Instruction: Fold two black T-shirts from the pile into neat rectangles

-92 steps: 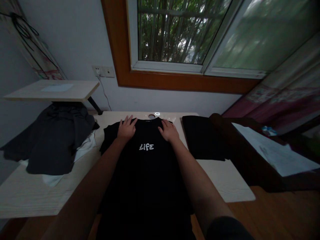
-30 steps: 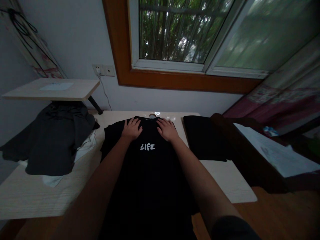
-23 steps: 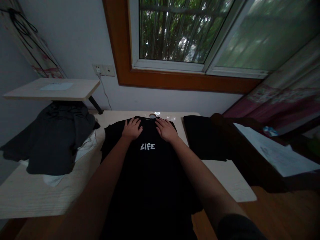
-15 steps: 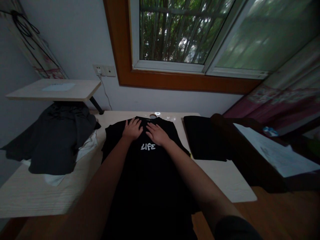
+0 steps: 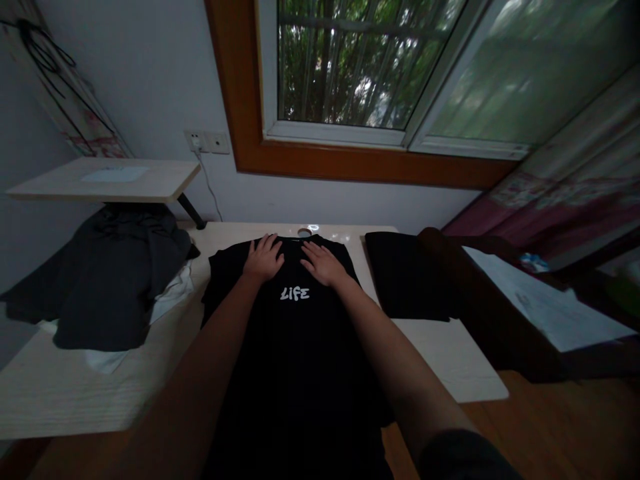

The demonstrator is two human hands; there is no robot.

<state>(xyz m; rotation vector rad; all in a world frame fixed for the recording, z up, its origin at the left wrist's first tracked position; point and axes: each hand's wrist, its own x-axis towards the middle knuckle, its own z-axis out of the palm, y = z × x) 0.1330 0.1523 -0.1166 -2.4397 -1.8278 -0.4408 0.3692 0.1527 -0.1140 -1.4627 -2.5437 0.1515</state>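
Note:
A black T-shirt (image 5: 300, 353) with white lettering on it lies spread over the pale wooden table (image 5: 165, 373), its collar toward the wall and its lower part hanging past the near edge. My left hand (image 5: 264, 259) rests flat on the shirt left of the collar, fingers stretched out. On the other side of the collar, my right hand (image 5: 323, 263) lies flat on the cloth with its fingers a little apart. Neither hand grips the fabric.
Dark grey clothes (image 5: 115, 280) are heaped at the left under a raised shelf (image 5: 105, 180). A folded black garment (image 5: 405, 277) lies at the table's right. Beyond it stands a dark brown piece of furniture (image 5: 500, 333) with a white sheet (image 5: 540, 300). A window (image 5: 360, 73) is behind.
My right hand has slid to the right across the shirt, away from the left hand. My left hand stays in about the same place.

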